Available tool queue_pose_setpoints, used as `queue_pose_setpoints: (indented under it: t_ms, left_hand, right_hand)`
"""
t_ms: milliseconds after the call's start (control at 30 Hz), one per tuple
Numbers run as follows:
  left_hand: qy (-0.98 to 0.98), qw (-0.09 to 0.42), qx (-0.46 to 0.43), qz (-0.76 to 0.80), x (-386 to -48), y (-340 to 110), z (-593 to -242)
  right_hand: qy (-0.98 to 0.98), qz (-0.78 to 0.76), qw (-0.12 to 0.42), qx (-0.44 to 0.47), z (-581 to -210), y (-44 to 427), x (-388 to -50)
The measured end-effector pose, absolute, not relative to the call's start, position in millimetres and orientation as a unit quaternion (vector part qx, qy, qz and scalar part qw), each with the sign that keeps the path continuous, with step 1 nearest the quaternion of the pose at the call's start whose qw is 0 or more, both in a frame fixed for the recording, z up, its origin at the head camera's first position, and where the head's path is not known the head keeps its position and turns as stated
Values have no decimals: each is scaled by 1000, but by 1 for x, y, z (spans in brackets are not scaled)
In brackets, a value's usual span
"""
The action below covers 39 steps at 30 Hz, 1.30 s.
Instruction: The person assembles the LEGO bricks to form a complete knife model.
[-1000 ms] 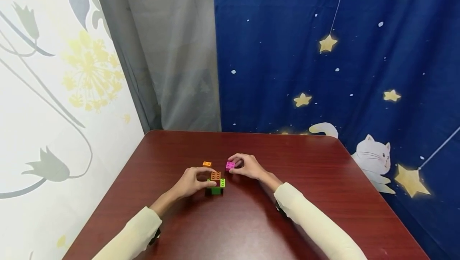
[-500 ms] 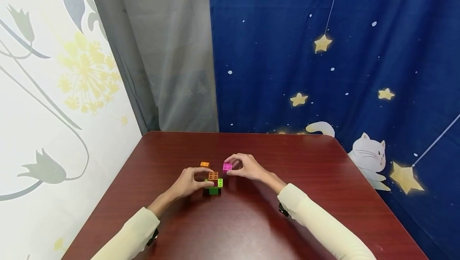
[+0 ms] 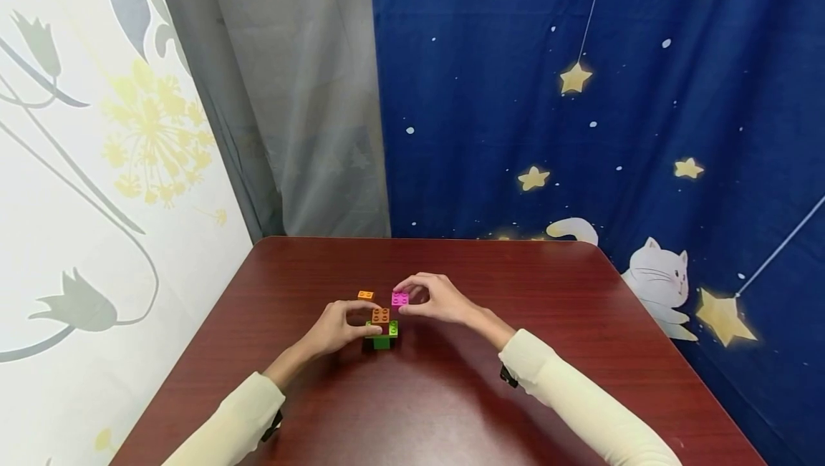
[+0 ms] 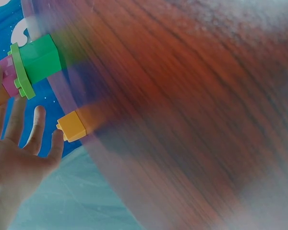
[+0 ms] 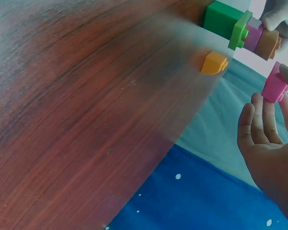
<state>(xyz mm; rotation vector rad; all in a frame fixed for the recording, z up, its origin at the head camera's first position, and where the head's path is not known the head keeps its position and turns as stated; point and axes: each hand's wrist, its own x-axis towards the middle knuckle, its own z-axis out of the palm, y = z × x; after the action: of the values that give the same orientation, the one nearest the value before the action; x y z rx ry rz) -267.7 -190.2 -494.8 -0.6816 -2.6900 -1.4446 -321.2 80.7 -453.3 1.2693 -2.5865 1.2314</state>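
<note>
From the head, the left hand (image 3: pixel 336 326) reaches over the dark red counter (image 3: pixel 387 409) and pinches the upper part of a small stack, thumb on the near side and index finger on the far side. A brown brick (image 3: pixel 381 315) with four studs tops the stack; lower down come a wider lime plate (image 3: pixel 393 328) and a green block (image 3: pixel 382 343) at the base. The right hand (image 3: pixel 438 299) pinches a pink brick (image 3: pixel 400 298) between thumb and fingers, just beyond the stack and to its right. A yellow-orange brick (image 3: pixel 365 295) sits behind the stack, towards the left. Cream sleeves (image 3: pixel 567 394) cover both forearms, and a starry blue curtain (image 3: pixel 483 108) hangs beside a grey curtain (image 3: pixel 303 94).

In the left wrist view, a purple brick (image 4: pixel 8 75) shows between the lime plate and the brown brick, which is partly cut off by the frame. The left hand's lower fingers are spread apart; its thumb cannot be seen here.

In the right wrist view, the pink brick is held off the counter, near the brown brick, with a gap between them. The thumb presses one side and fingertips meet the other, while the remaining fingers extend loosely. The yellow-orange brick stands on the counter, apart from both hands.
</note>
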Motion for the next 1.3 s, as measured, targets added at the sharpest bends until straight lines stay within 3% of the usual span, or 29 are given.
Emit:
queue_pose_setpoints:
  t_ms: [733, 1300]
  left_hand:
    - [-867, 18, -237, -438, -266, -190, -495]
    - [-862, 15, -241, -445, -265, -191, -493]
  right_hand:
    - [-804, 389, -7, 450, -451, 51, -307]
    - [-803, 414, -12, 429, -462, 50, -306]
